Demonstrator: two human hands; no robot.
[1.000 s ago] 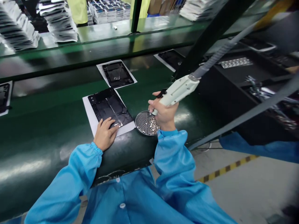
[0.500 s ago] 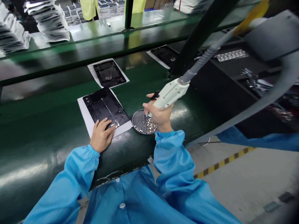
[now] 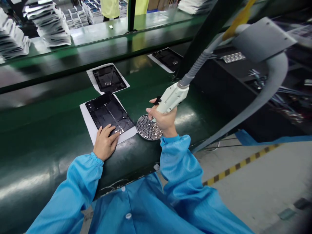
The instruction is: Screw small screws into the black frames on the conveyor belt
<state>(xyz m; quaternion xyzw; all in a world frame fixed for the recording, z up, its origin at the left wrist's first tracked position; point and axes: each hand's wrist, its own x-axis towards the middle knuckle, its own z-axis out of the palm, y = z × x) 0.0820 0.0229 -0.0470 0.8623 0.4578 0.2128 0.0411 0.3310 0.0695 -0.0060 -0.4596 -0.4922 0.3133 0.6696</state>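
My left hand (image 3: 105,141) lies flat, fingers spread, on the near edge of a black tablet shell (image 3: 108,112) that rests on a white sheet (image 3: 85,117) on the green belt (image 3: 48,130). My right hand (image 3: 162,119) is closed round a pale electric screwdriver (image 3: 170,97) with a grey corrugated hose (image 3: 197,66) running up and right. The screwdriver's tip points down into a round perforated screw dish (image 3: 147,128) just right of the shell. Both arms wear blue sleeves.
Two more black shells on white sheets lie further along the belt, one (image 3: 108,79) behind the near one and another (image 3: 168,58) at the far right. Stacks of white packets (image 3: 48,22) stand on the far shelf. A black machine rack (image 3: 243,78) is at right, a yellow-striped floor below.
The view has drifted, so belt and shells sit slightly left and lower. My hands keep their places: left on the shell, right holding the screwdriver over the dish.
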